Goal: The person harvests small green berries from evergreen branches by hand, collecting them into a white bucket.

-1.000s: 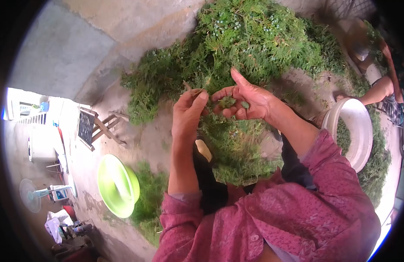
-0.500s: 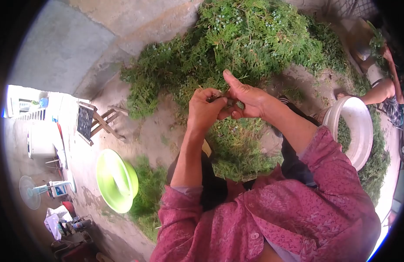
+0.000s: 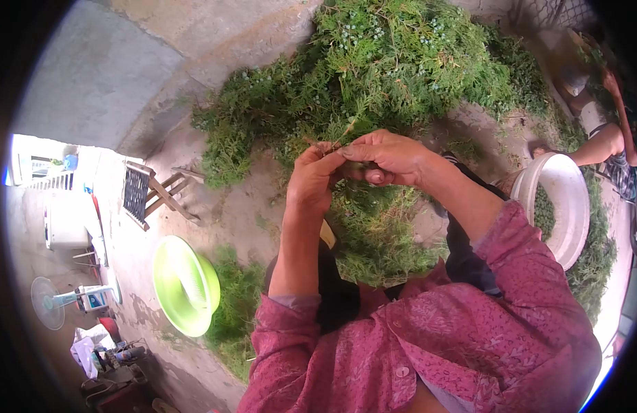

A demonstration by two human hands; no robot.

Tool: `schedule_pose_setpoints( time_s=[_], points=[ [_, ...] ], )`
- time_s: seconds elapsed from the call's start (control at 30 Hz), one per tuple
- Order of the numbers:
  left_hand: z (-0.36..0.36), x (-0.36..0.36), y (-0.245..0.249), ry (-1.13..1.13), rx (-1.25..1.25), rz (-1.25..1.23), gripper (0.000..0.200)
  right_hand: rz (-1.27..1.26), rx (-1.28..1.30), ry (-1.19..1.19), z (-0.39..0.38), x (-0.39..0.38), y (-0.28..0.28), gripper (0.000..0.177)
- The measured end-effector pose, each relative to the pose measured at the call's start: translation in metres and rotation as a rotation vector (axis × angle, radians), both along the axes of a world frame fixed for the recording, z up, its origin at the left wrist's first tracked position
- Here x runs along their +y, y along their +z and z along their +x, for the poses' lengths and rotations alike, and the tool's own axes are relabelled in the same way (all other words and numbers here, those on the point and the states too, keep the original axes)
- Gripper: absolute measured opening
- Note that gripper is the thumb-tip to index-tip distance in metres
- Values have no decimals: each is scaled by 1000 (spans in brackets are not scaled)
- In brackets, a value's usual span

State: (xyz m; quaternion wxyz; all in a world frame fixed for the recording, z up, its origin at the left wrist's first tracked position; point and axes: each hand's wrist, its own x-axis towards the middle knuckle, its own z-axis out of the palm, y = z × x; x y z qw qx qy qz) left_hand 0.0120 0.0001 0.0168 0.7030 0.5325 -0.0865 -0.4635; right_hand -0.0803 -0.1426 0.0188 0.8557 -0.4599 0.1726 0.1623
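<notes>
My left hand [image 3: 310, 173] is closed in a pinch around a thin sprig [image 3: 349, 129], its tip poking up above the fingers. My right hand [image 3: 393, 158] meets it, thumb and forefinger pressed together at the left fingertips. The right hand's other fingers are curled under; what lies inside them is hidden. Just beyond both hands rises a big heap of green conifer branches [image 3: 401, 62] dotted with pale bluish berries. Loose green cuttings [image 3: 380, 241] cover the floor below my hands, between my legs.
A white bucket [image 3: 573, 206] with green berries [image 3: 543, 213] inside stands at my right. To the left are a bright green basin [image 3: 168, 282], a folding stool [image 3: 157, 193] and a fan [image 3: 48, 303]. Another person's arm [image 3: 618, 110] and leg [image 3: 601, 146] show at far right.
My right hand has turned over and its raised thumb has come down into a pinch against my left fingertips. The sprig's tip now shows above the hands.
</notes>
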Motion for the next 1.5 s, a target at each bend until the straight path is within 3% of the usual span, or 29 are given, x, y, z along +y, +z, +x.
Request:
schedule_pose_setpoints(
  time_s=[0.13,0.2,0.3,0.57,0.67,0.73,0.77,0.83,0.87,0.93,1.03,1.17,1.4,1.5],
  points=[
    [13,9,-4,134,8,-70,9,-65,-13,72,-11,-16,12,22],
    [17,13,1,242,113,-118,6,8,-187,-13,-16,-27,13,23],
    [20,18,7,244,119,-173,7,59,-158,-213,-17,-36,16,24],
    [9,13,11,153,-35,-45,6,-22,-194,-242,-5,-32,19,17],
    [4,10,13,116,-74,-39,6,-157,-131,-235,0,-26,13,17],
    [3,10,15,105,-83,-35,6,-572,-101,-193,5,-22,7,18],
    [3,11,17,85,-74,-42,8,-573,-101,-195,6,-25,5,18],
    [3,12,18,66,-65,-51,10,-274,-77,-310,7,-34,3,19],
    [3,12,18,68,-81,-41,7,-276,-78,-308,6,-37,1,19],
    [4,13,17,73,-98,-31,5,36,-209,-246,3,-40,1,25],
    [4,13,12,56,-84,-47,5,157,-264,-126,-4,-27,12,28],
    [3,13,8,22,-112,3,9,-3,-156,-134,-3,-18,24,29],
    [-11,12,28,32,-205,53,7,18,-202,-236,0,-23,10,21],
    [-6,14,25,11,-216,28,12,-190,-166,-281,2,-23,5,17]
  ],
)
